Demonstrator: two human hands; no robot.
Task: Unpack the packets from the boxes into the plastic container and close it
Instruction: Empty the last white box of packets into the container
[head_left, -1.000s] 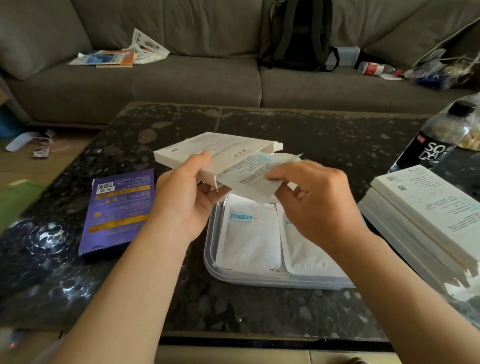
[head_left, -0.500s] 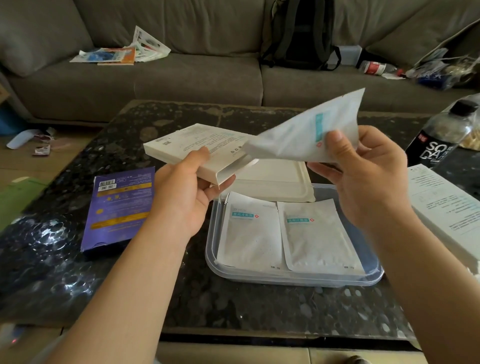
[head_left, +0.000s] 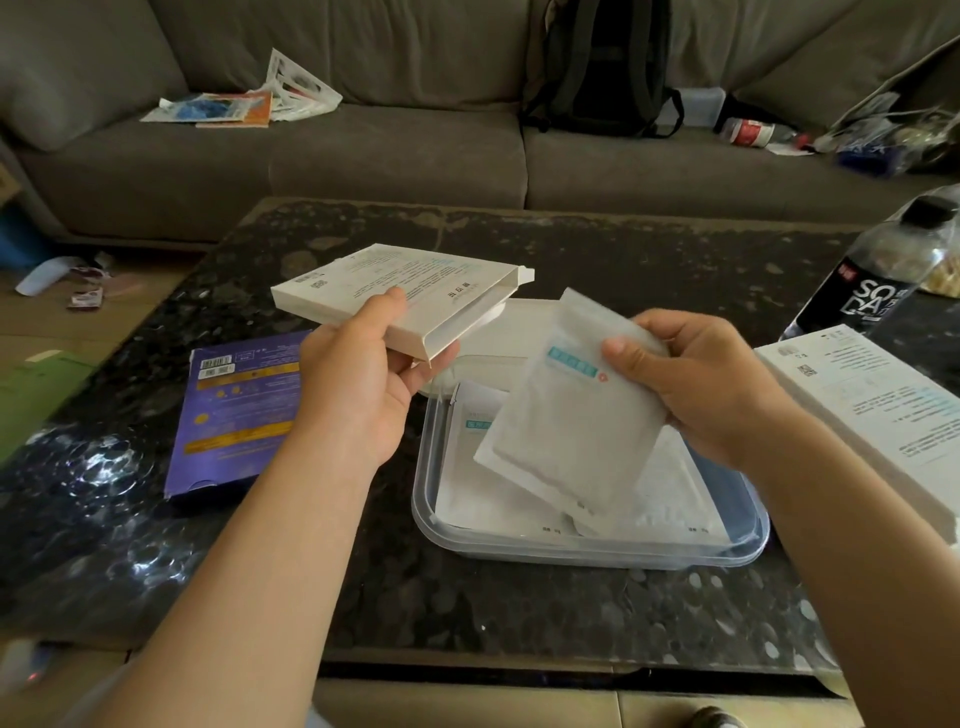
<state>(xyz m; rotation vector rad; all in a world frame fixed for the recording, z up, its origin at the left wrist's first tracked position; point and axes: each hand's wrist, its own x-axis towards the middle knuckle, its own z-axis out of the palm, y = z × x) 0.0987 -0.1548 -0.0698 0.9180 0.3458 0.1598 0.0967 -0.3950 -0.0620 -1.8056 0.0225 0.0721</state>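
Observation:
My left hand grips a flat white box with its open end facing right, held above the table. My right hand pinches a white packet with a teal label, tilted just over the clear plastic container. Two more white packets lie flat inside the container, partly hidden by the held one. The container's white lid lies behind it on the table.
A purple box lies flat at the left. A stack of white boxes sits at the right, with a soda bottle behind it. The dark stone table stands before a grey sofa carrying a backpack and clutter.
My right hand pulled the packet out of the box, lifted it to the right, then lowered it over the container. My left hand kept holding the box.

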